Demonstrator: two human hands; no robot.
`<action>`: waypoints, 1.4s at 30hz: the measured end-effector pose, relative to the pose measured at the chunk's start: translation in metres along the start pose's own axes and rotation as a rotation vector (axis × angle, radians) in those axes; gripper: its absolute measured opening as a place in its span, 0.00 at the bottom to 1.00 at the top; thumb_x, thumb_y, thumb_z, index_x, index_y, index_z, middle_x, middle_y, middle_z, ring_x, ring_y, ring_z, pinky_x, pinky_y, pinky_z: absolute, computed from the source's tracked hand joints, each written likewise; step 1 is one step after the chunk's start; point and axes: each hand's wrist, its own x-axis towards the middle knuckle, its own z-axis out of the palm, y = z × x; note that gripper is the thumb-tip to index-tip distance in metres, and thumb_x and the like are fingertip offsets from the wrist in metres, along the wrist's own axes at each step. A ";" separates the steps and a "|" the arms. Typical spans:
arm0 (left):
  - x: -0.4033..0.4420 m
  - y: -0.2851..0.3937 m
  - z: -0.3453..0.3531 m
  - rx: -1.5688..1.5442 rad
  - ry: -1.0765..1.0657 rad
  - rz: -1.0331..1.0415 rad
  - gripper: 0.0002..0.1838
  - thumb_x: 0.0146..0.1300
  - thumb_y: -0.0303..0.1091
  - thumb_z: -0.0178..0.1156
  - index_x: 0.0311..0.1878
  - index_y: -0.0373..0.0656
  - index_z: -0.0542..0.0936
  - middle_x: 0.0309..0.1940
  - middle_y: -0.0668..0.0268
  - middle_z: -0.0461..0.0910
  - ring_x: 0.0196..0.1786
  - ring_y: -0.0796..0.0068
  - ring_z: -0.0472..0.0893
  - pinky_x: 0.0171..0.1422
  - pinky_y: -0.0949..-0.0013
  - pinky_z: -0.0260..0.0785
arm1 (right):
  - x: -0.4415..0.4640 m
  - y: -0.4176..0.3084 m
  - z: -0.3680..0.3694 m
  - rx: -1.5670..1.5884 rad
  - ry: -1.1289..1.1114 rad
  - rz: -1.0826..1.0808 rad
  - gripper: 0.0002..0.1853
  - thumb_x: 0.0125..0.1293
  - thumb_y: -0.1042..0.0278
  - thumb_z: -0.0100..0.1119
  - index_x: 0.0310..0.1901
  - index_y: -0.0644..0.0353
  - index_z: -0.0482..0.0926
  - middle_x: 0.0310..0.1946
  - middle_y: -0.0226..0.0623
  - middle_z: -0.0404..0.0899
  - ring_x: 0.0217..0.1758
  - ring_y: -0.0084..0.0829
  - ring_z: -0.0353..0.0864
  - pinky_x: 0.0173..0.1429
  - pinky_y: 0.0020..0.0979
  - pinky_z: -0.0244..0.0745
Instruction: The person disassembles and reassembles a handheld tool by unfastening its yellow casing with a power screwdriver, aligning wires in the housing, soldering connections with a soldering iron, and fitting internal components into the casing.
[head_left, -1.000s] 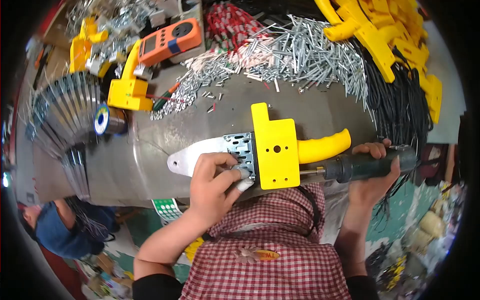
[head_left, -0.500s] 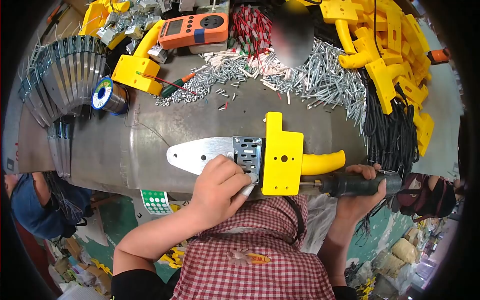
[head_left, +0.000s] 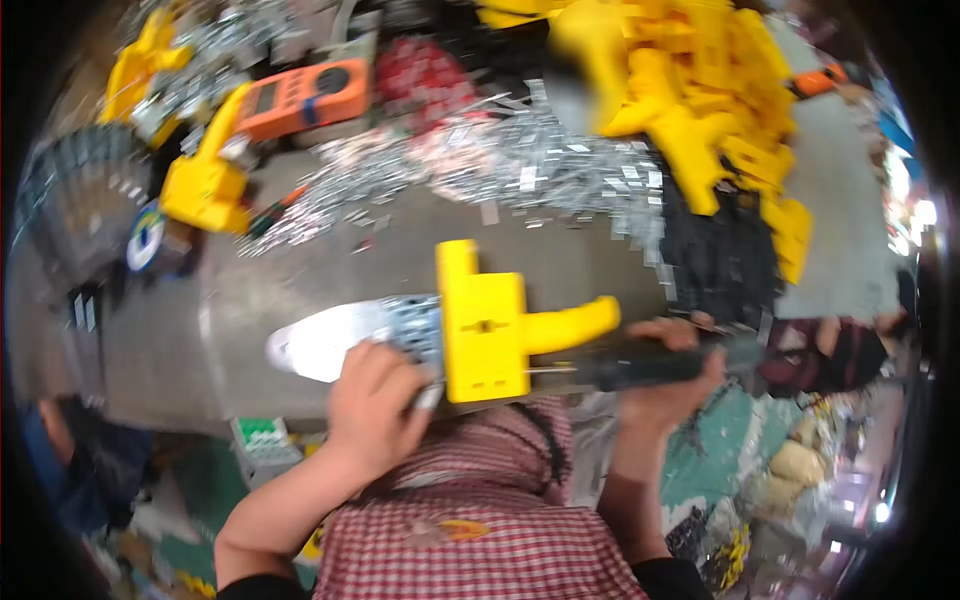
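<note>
My left hand (head_left: 375, 405) is closed around the near edge of a perforated metal bracket (head_left: 415, 325) with a tapered silver plate (head_left: 320, 345) attached. The bracket sits against the left side of a yellow plastic housing (head_left: 487, 335), whose handle (head_left: 575, 325) points right. My right hand (head_left: 672, 385) grips a black electric screwdriver (head_left: 640, 372) held level. Its thin bit (head_left: 552, 370) points left and reaches the housing's right side, below the handle. Blur hides whether the tip is engaged with a screw.
Loose screws (head_left: 570, 175) spread across the back of the bench. An orange multimeter (head_left: 305, 100), another yellow housing (head_left: 205, 190) and a solder spool (head_left: 147, 238) stand back left. Yellow housings (head_left: 700, 90) pile over black cables (head_left: 715, 245) at right. Other people sit at both sides.
The view has swung right, so the bench and everything on it appear further left and blurred. Slightly more of the screwdriver bit shows beside the housing. Both hands keep their holds.
</note>
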 end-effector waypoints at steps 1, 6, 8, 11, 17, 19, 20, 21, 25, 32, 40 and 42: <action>-0.002 -0.001 0.004 0.019 0.014 0.002 0.10 0.44 0.23 0.63 0.32 0.41 0.75 0.31 0.58 0.72 0.36 0.53 0.71 0.42 0.58 0.63 | 0.006 -0.004 -0.002 -0.035 -0.031 0.037 0.16 0.62 0.57 0.57 0.49 0.51 0.69 0.26 0.25 0.63 0.35 0.23 0.66 0.53 0.35 0.65; 0.002 0.003 0.000 -0.084 0.041 -0.047 0.19 0.45 0.24 0.64 0.43 0.40 0.74 0.35 0.57 0.72 0.39 0.53 0.72 0.45 0.59 0.66 | 0.086 -0.089 0.054 -1.117 0.008 -0.345 0.22 0.70 0.46 0.48 0.45 0.61 0.70 0.20 0.38 0.74 0.24 0.27 0.73 0.32 0.25 0.69; 0.000 -0.001 -0.012 -0.261 0.008 -0.108 0.27 0.47 0.25 0.62 0.54 0.38 0.69 0.44 0.54 0.72 0.46 0.54 0.74 0.53 0.61 0.67 | 0.142 -0.129 0.075 -1.785 0.161 -0.595 0.22 0.66 0.46 0.55 0.42 0.61 0.71 0.24 0.35 0.73 0.19 0.26 0.74 0.21 0.25 0.69; -0.021 -0.012 -0.027 -0.719 0.264 -0.372 0.20 0.56 0.18 0.54 0.54 0.36 0.68 0.47 0.58 0.72 0.50 0.68 0.73 0.55 0.68 0.67 | 0.225 -0.183 0.034 -2.425 0.047 -0.875 0.41 0.62 0.40 0.55 0.65 0.69 0.63 0.62 0.56 0.67 0.67 0.47 0.65 0.69 0.39 0.57; -0.123 -0.037 -0.081 -0.342 0.913 -0.630 0.13 0.64 0.19 0.49 0.51 0.39 0.67 0.43 0.67 0.70 0.48 0.78 0.72 0.56 0.73 0.64 | 0.130 -0.036 0.070 -2.186 -0.435 -0.506 0.23 0.66 0.60 0.57 0.59 0.64 0.71 0.54 0.45 0.76 0.57 0.34 0.74 0.62 0.31 0.66; -0.155 -0.037 -0.076 -0.406 0.770 -0.825 0.14 0.64 0.21 0.52 0.52 0.39 0.66 0.44 0.67 0.71 0.50 0.77 0.72 0.55 0.74 0.64 | 0.038 0.058 0.103 -1.918 -0.725 -0.095 0.18 0.58 0.72 0.60 0.51 0.63 0.77 0.46 0.38 0.79 0.50 0.29 0.76 0.56 0.30 0.69; -0.165 -0.035 -0.072 -0.518 0.692 -0.904 0.14 0.63 0.21 0.54 0.52 0.38 0.68 0.44 0.67 0.72 0.49 0.78 0.73 0.55 0.73 0.65 | 0.009 0.091 0.110 -1.815 -1.092 -0.013 0.15 0.55 0.73 0.62 0.46 0.63 0.78 0.44 0.39 0.79 0.50 0.34 0.77 0.57 0.33 0.69; -0.171 -0.032 -0.067 -0.633 0.612 -0.980 0.15 0.63 0.22 0.56 0.52 0.38 0.69 0.44 0.67 0.74 0.49 0.78 0.74 0.55 0.73 0.66 | -0.013 0.124 0.105 -1.622 -1.329 0.183 0.13 0.54 0.71 0.63 0.43 0.62 0.78 0.44 0.41 0.78 0.51 0.40 0.76 0.58 0.36 0.69; -0.166 -0.026 -0.064 -0.857 0.733 -1.009 0.13 0.61 0.23 0.59 0.49 0.35 0.75 0.42 0.67 0.79 0.44 0.79 0.77 0.53 0.73 0.69 | -0.076 0.228 0.069 -1.316 -1.596 0.170 0.10 0.53 0.70 0.63 0.38 0.61 0.78 0.37 0.37 0.74 0.47 0.39 0.72 0.52 0.37 0.64; -0.154 -0.038 -0.078 -0.488 0.605 -0.853 0.08 0.54 0.19 0.59 0.39 0.35 0.80 0.28 0.66 0.72 0.31 0.79 0.75 0.36 0.75 0.68 | -0.094 0.257 0.076 -1.505 -1.622 -0.009 0.10 0.48 0.71 0.65 0.34 0.59 0.78 0.34 0.33 0.73 0.42 0.35 0.72 0.46 0.37 0.61; -0.145 -0.035 -0.081 -0.356 0.561 -0.828 0.07 0.53 0.20 0.61 0.37 0.34 0.79 0.28 0.64 0.74 0.30 0.77 0.76 0.35 0.74 0.69 | -0.094 0.253 0.081 -1.455 -1.659 -0.058 0.08 0.46 0.71 0.64 0.29 0.60 0.77 0.31 0.35 0.72 0.41 0.36 0.71 0.50 0.38 0.62; -0.143 -0.035 -0.080 -0.433 0.583 -0.874 0.07 0.53 0.19 0.61 0.36 0.34 0.79 0.28 0.64 0.75 0.30 0.77 0.77 0.35 0.74 0.69 | -0.094 0.253 0.081 -1.467 -1.681 -0.092 0.08 0.46 0.71 0.65 0.28 0.60 0.77 0.31 0.35 0.72 0.41 0.36 0.71 0.51 0.38 0.62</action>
